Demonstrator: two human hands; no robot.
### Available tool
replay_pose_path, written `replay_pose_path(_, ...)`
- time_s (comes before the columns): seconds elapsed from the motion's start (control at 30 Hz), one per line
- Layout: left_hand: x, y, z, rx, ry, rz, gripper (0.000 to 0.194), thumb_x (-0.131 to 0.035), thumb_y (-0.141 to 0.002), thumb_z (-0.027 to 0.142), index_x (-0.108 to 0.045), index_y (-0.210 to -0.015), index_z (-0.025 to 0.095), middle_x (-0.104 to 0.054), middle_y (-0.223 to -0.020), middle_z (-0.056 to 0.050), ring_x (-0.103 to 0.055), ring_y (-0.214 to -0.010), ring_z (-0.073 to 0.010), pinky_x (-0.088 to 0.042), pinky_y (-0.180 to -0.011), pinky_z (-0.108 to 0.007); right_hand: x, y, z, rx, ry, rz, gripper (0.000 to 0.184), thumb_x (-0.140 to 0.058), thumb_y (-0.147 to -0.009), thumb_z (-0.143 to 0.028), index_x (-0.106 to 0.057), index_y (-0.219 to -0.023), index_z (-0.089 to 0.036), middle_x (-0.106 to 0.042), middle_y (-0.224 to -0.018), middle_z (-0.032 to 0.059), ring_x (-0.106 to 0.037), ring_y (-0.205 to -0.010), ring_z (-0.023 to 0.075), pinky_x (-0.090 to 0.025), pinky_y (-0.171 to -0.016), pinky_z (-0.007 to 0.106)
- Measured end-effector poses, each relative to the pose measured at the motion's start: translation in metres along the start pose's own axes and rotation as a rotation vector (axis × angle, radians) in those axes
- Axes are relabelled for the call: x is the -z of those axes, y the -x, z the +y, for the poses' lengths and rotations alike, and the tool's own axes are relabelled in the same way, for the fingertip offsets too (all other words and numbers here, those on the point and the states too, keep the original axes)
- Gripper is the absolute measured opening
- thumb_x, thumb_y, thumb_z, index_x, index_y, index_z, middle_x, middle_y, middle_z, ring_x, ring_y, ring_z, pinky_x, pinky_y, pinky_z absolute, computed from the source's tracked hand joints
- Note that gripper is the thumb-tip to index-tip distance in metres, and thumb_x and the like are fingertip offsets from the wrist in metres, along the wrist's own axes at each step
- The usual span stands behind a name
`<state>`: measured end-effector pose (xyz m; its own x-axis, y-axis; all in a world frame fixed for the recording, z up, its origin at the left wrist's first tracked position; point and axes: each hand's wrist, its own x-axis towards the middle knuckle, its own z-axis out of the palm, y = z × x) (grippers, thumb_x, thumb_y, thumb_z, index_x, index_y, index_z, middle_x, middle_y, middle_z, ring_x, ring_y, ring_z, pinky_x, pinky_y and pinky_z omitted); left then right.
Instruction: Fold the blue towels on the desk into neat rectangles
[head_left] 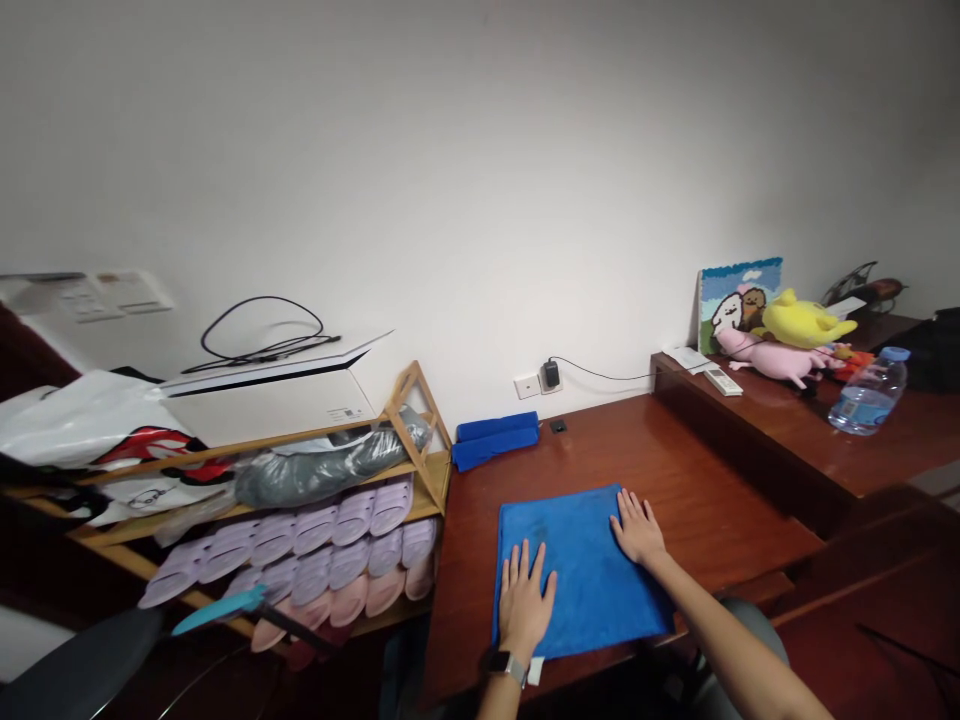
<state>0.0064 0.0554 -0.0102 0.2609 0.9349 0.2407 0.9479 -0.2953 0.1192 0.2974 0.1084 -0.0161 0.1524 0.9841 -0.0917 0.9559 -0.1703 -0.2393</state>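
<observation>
My left hand and right hand lie flat and spread, gripping nothing, on a soft-looking, squarish blue cloth near the glossy reddish-brown desk's front. My right hand straddles its right edge. Smooth open wood stretches beyond, toward blue fabric bundles and a raised desktop.

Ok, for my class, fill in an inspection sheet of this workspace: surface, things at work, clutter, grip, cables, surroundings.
Surface: brown desk, glossy.
Work items: blue cloth, spread flat; two blue rolls by the wall.
Clutter: bottle, remote, plush toys on the raised right side.
Grip: left hand open, flat on the cloth; right hand open across its right edge.
Cables: one cable from the charger; another cable looped on the white box.
Surroundings: rack of slippers at left.
</observation>
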Motion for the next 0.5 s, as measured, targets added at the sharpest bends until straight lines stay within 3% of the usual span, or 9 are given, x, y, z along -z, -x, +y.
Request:
replay_pose_path(0.13,-0.018,0.006,-0.002,0.044,-0.017,0.010,0.058,-0.045,-0.103,0.048,-0.042,-0.159,0.032,-0.039,-0.168,-0.009,-0.034,-0.155,-0.0344,-0.031,-0.125,-0.058,0.006,-0.008,-0.014,0.029,0.010,0.065,0.072,-0.018,-0.103,-0.039,-0.020,-0.165,-0.004,-0.015,-0.174,0.0116,-0.008,-0.162,0.0215,0.000,-0.130,0.041)
replay_pose_path(0.33,-0.030,0.017,-0.004,0.098,-0.051,0.036,0.058,-0.047,-0.101,0.047,-0.045,-0.157,0.034,-0.043,-0.166,-0.008,-0.038,-0.153,-0.0355,-0.033,-0.123,-0.059,0.001,-0.014,-0.031,0.150,-0.061,0.002,0.076,-0.015,-0.104,-0.049,-0.022,-0.165,-0.004,-0.019,-0.173,0.0123,-0.012,-0.161,0.0215,-0.005,-0.131,0.038)
replay_pose_path(0.43,-0.028,0.007,0.006,0.151,-0.057,0.064,0.056,-0.043,-0.102,0.048,-0.051,-0.155,0.029,-0.049,-0.162,-0.011,-0.043,-0.150,-0.0365,-0.036,-0.121,-0.059,-0.004,-0.017,-0.030,0.170,-0.074,0.011,0.077,-0.015,-0.104,-0.050,-0.022,-0.165,-0.004,-0.018,-0.173,0.0118,-0.011,-0.161,0.0219,-0.004,-0.131,0.040)
replay_pose_path(0.5,-0.023,-0.013,0.022,0.099,-0.017,0.088,0.056,-0.037,-0.105,0.045,-0.051,-0.155,0.025,-0.047,-0.163,-0.011,-0.041,-0.152,-0.0332,-0.034,-0.123,-0.056,-0.004,-0.018,-0.029,0.169,-0.091,0.016,0.076,-0.015,-0.104,-0.050,-0.022,-0.165,-0.005,-0.019,-0.173,0.0117,-0.011,-0.161,0.0217,-0.005,-0.131,0.041)
